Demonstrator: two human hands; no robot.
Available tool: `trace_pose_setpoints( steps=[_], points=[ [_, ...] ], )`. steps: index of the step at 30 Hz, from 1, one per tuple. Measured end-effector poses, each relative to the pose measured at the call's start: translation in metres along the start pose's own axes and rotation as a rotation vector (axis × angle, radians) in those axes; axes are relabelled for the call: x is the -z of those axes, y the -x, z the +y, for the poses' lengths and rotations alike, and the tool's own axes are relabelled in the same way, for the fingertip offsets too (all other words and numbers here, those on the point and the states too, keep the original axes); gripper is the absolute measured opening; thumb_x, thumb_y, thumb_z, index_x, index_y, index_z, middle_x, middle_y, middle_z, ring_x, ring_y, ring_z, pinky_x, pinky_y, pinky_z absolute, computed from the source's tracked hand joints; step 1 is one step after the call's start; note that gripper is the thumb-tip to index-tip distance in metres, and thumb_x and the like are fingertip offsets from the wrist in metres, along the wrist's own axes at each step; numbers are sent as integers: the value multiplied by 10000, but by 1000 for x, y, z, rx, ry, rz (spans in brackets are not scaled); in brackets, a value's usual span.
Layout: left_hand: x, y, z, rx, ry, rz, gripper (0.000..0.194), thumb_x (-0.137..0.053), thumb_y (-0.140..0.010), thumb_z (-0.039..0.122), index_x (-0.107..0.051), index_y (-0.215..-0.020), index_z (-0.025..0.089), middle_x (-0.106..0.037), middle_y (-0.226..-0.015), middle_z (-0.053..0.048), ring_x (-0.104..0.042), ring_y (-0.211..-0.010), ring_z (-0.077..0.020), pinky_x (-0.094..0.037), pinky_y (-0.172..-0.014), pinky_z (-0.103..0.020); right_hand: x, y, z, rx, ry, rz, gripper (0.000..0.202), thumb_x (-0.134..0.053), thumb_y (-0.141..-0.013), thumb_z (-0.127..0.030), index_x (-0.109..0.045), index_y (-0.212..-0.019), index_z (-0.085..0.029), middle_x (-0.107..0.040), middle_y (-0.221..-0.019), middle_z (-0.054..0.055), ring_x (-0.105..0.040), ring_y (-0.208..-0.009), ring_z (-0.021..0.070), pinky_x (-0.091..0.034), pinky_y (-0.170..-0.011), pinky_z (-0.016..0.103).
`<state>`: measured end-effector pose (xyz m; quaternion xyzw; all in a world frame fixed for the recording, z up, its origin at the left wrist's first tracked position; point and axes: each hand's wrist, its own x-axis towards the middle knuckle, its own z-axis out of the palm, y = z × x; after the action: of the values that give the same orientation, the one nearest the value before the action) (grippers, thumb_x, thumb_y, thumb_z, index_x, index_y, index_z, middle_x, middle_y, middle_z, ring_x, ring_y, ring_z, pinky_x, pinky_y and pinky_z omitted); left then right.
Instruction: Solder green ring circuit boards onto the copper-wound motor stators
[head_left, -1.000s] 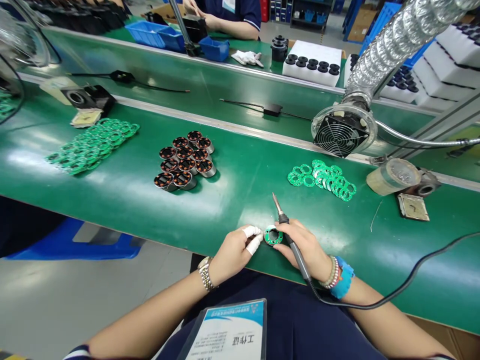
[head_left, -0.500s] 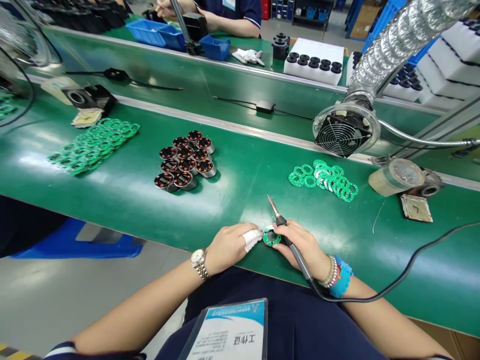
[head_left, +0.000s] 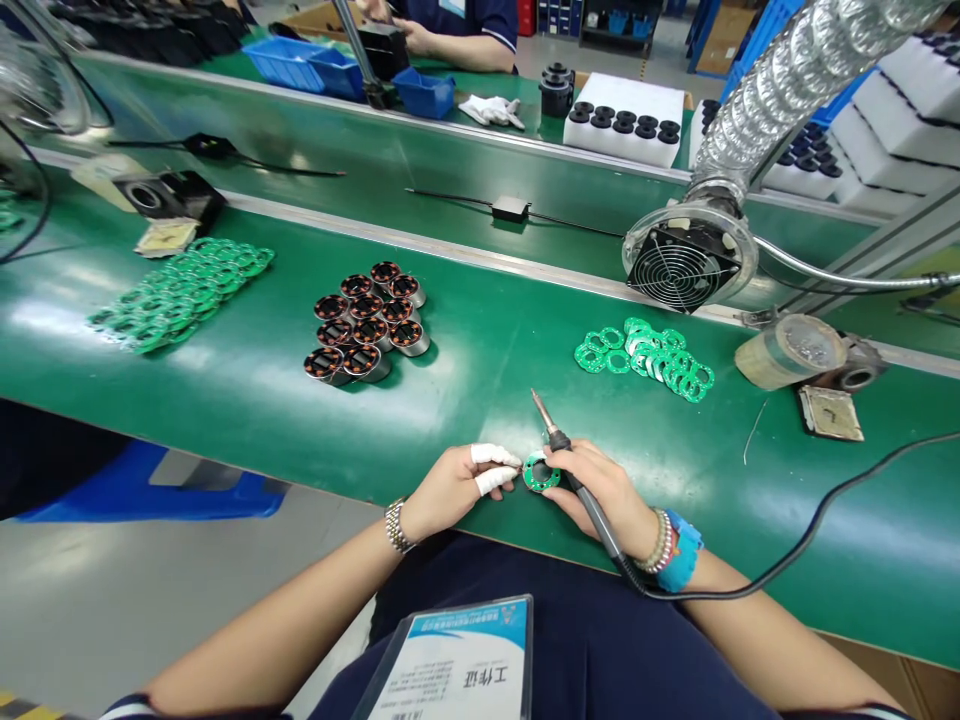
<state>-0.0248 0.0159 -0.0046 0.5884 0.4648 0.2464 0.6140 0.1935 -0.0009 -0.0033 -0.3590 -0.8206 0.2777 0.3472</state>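
My right hand is closed around a soldering iron, its bare tip pointing up and away from me. The same hand's fingers and thumb also grip a green ring-shaped circuit board by its right side; what lies under the board is mostly hidden. At the board's left edge, my left hand is closed in a pinch, with white coverings on thumb and forefinger. Whatever sits between those fingertips is too small to make out. Both hands are low over the green bench near its front edge.
Several copper-wound motor cores stand at centre left. Loose green rings lie at right, a larger board stack at left. A fume fan, a clear cup and a sponge are at right. The iron's cable trails right.
My left hand has turned, so its thumb and forefinger coverings now both show, pinched at the board's left edge. My right hand keeps the iron and board almost still. The view has shifted slightly.
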Motion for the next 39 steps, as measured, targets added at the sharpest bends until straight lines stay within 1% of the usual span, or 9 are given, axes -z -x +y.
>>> trace_pose_setpoints(
  steps=[7, 13, 16, 18, 22, 27, 30, 34, 39],
  points=[
    [-4, -5, -3, -156, -135, 0, 136, -536, -805, 271, -581, -762, 150, -560, -726, -17, -541, -564, -96, -470, -533, -217, 0, 1, 0, 3, 1, 5, 253, -549, -843, -180, -493, -1090, -191, -615, -999, 93, -561, -930, 192, -493, -806, 359],
    [-30, -7, -3, -127, -250, 283, 118, -551, -729, 202, -475, -646, 166, -479, -576, 32, -461, -506, -87, -401, -491, -194, -1, 1, 0, 4, 10, 11, 254, -556, -836, -175, -491, -1081, -197, -615, -991, 91, -562, -944, 198, -491, -814, 361],
    [-40, -1, -4, -119, -284, 405, 116, -553, -733, 202, -490, -643, 166, -491, -604, 24, -470, -503, -85, -403, -492, -197, -1, 1, -1, -4, 10, 8, 250, -554, -836, -173, -493, -1078, -196, -615, -975, 88, -565, -936, 194, -496, -804, 350],
    [-41, 5, -4, -126, -257, 402, 86, -558, -758, 227, -539, -700, 166, -543, -665, 4, -519, -548, -99, -442, -537, -211, -1, 0, -1, -6, 4, 2, 248, -553, -835, -171, -495, -1075, -196, -615, -971, 86, -566, -935, 192, -497, -804, 346],
    [-34, 11, -2, -26, 12, 309, 163, -564, -781, 305, -593, -860, 164, -618, -740, -24, -594, -621, -136, -508, -596, -251, -1, 0, -1, -4, -6, 5, 249, -556, -832, -160, -498, -1072, -194, -615, -981, 87, -564, -932, 191, -495, -807, 347],
    [-32, 3, 1, -34, 13, 303, 119, -572, -762, 267, -585, -740, 151, -584, -702, -9, -563, -574, -111, -491, -559, -226, -2, 0, -1, 9, -10, 28, 259, -553, -830, -156, -495, -1078, -201, -615, -983, 89, -565, -944, 197, -495, -812, 363],
    [-39, -1, 3, -119, -198, 382, 91, -556, -745, 213, -542, -672, 160, -555, -639, 0, -539, -546, -108, -466, -532, -213, -2, 1, -1, 11, -14, 35, 261, -547, -833, -159, -492, -1083, -207, -616, -977, 84, -566, -947, 195, -496, -813, 362],
    [-43, 5, 1, -334, -691, 499, 109, -511, -774, 177, -574, -685, 173, -587, -668, -31, -556, -604, -132, -465, -583, -233, -3, 2, -1, -13, -6, 17, 258, -547, -833, -158, -495, -1081, -209, -614, -979, 82, -567, -926, 192, -500, -795, 355],
    [-31, 21, -11, -597, -943, 292, 217, -457, -827, 146, -612, -978, 169, -671, -870, -89, -618, -738, -180, -502, -656, -275, -4, 3, 1, -7, -13, 16, 275, -550, -833, -159, -488, -1094, -216, -613, -986, 80, -569, -939, 202, -497, -809, 371]
  ],
)
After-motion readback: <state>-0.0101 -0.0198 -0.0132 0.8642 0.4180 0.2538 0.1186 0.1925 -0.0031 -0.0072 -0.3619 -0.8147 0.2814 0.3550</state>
